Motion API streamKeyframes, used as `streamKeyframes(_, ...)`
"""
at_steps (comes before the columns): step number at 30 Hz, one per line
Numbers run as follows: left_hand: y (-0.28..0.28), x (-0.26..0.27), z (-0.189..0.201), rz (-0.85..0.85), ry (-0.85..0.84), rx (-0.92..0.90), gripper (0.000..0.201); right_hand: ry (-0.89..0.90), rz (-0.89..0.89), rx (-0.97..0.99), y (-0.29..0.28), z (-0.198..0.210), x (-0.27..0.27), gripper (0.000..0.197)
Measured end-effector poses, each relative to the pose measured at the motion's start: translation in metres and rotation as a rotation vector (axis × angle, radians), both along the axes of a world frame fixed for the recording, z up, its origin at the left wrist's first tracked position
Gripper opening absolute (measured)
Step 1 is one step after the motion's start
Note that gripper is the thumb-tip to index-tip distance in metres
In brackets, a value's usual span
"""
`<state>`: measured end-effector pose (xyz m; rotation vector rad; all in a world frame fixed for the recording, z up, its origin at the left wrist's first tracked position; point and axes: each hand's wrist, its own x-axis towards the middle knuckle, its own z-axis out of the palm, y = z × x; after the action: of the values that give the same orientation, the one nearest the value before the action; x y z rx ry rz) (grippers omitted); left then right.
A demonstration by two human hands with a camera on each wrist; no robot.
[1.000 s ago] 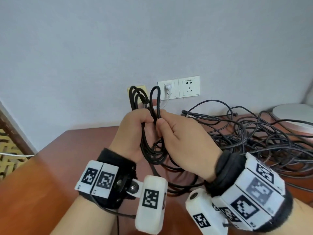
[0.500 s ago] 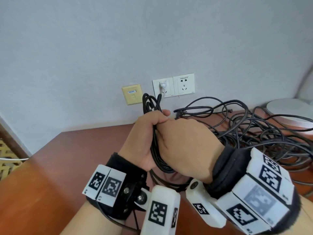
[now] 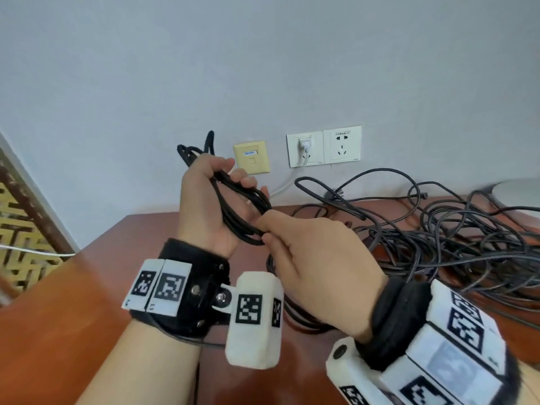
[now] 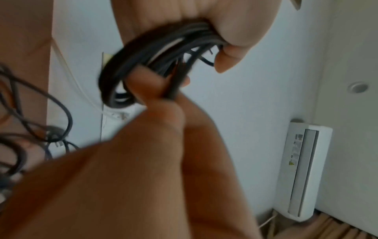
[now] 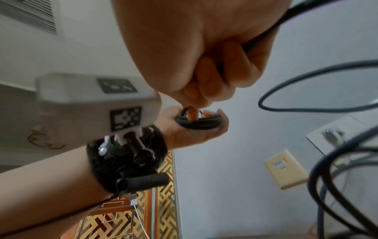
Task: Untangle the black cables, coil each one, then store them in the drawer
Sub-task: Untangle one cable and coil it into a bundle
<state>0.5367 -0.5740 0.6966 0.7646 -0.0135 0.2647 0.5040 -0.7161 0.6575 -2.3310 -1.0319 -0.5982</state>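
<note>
**Several loops in hand, most of the cable loose**

Your left hand (image 3: 216,209) holds the coil (image 3: 239,211) raised above the table (image 3: 96,290), fingers curled over the stacked loops and thumb up toward 12 o'clock. Your right hand (image 3: 309,258) pinches a strand at the coil's lower end, at about 4 o'clock from the left palm; the wrist view is blurred, so you probably have one strand there, not two. The tangle (image 3: 438,238) lies on the table at 3 o'clock, trailing toward the coil.

Expect the cable to be light, limp and a little springy: loops should try to fan open whenever your fingers ease. Hold the coil where the loops cross your palm, squeezing all turns together. Feed new cable with a loose pinch near the coil, letting it slide and twist freely. Drag from the tangle may snag, so pull gently. No drawer is in view.
</note>
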Motion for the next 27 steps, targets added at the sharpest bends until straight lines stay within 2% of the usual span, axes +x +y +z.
streamKeyframes(6, -0.015, 0.003, -0.009, -0.077, -0.001, 0.064, 0.026, -0.116, -0.076, -0.04, -0.004, 0.002, 0.005, 0.01)
streamKeyframes(10, -0.013, 0.001, -0.008, -0.078, 0.015, 0.065, 0.019, -0.081, -0.066, -0.166, -0.004, 0.008, -0.001, 0.023)
streamKeyframes(13, -0.015, -0.002, -0.009, -0.094, 0.013, 0.095, 0.018, 0.007, -0.046, -0.067, -0.005, 0.014, -0.006, 0.035)
streamKeyframes(16, -0.026, -0.005, -0.013, -0.087, 0.019, 0.308, 0.02, 0.14, -0.041, 0.273, -0.011, 0.017, 0.002, 0.03)
streamKeyframes(18, -0.036, -0.008, -0.019, -0.091, -0.02, 0.442, 0.027, 0.216, -0.079, 0.384, -0.017, 0.018, 0.013, 0.038)
streamKeyframes(20, -0.045, -0.011, -0.021, -0.059, -0.086, 0.581, 0.027, 0.271, -0.084, 0.415, -0.02, 0.019, 0.021, 0.048)
streamKeyframes(23, -0.049, -0.014, -0.02, -0.069, -0.183, 0.804, 0.031, 0.282, -0.006, 0.474, -0.02, 0.02, 0.027, 0.048)
streamKeyframes(25, -0.046, -0.015, -0.017, -0.097, -0.204, 0.908, 0.029, 0.25, 0.017, 0.487, -0.019, 0.021, 0.028, 0.049)
streamKeyframes(27, -0.041, -0.015, -0.018, -0.14, -0.17, 0.967, 0.029, 0.142, 0.024, 0.492, -0.021, 0.022, 0.029, 0.047)
